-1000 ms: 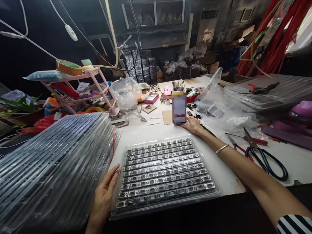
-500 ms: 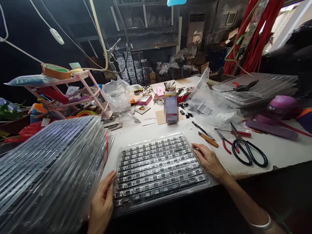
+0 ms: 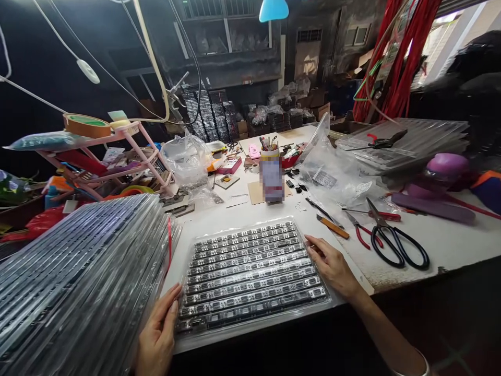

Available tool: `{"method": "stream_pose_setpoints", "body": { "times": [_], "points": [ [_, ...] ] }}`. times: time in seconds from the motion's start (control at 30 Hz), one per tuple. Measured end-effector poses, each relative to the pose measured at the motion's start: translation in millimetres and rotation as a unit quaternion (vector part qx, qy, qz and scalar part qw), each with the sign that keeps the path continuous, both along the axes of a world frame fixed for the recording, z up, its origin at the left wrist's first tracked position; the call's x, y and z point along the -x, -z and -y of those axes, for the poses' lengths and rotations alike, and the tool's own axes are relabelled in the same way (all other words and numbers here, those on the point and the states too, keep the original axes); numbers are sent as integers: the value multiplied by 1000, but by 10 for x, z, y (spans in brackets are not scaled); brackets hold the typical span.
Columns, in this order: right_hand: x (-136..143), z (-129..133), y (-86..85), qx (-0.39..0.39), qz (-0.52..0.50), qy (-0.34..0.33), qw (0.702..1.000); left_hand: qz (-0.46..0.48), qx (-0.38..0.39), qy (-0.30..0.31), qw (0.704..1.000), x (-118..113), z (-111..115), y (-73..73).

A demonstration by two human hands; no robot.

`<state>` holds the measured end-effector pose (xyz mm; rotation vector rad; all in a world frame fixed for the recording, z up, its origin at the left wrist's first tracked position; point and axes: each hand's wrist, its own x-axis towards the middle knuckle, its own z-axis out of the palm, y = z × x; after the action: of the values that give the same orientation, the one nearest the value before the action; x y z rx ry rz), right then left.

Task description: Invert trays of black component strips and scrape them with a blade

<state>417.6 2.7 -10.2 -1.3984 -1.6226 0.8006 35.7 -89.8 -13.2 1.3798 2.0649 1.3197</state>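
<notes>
In front of me is a clear plastic tray (image 3: 250, 269) with rows of small dark, shiny electronic-looking parts. My left hand (image 3: 159, 325) grips its left edge near the close corner, thumb on the near side and fingers along the rim. On the opposite edge, my right hand (image 3: 332, 265) has its fingertips and thumb against the rim. Beneath the tray, a white sheet or board shows at the table's front edge. Close to my left hand rises a tall stack of filled clear trays (image 3: 86, 271), with a red strip (image 3: 169, 243) at its side.
Large scissors (image 3: 393, 243), red-handled pliers (image 3: 362, 230) and an orange cutter (image 3: 332, 226) lie to the right. A pixelated upright object (image 3: 272, 180) stands ahead. Plastic bags (image 3: 332, 167) lie behind the tools; a pink rack (image 3: 144, 151) stands back left.
The view has tilted up and shifted slightly right. The tray and both hands have moved slightly; more of the white sheet shows beside my right hand. Both hands stay on the tray's edges.
</notes>
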Motion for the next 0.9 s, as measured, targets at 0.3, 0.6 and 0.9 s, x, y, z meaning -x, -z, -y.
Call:
{"method": "stream_pose_setpoints", "body": {
  "times": [0.3,0.6,0.9],
  "points": [
    [6,16,-28,3,-1,4,1000,-52,-18,1,999,-65,28,-4],
    [3,33,-39,14,3,3,1000,-64,-9,-3,998,-81,54,-15],
    [7,42,-23,-18,16,11,1000,-49,-15,-4,999,-76,35,-2]
  ]
}}
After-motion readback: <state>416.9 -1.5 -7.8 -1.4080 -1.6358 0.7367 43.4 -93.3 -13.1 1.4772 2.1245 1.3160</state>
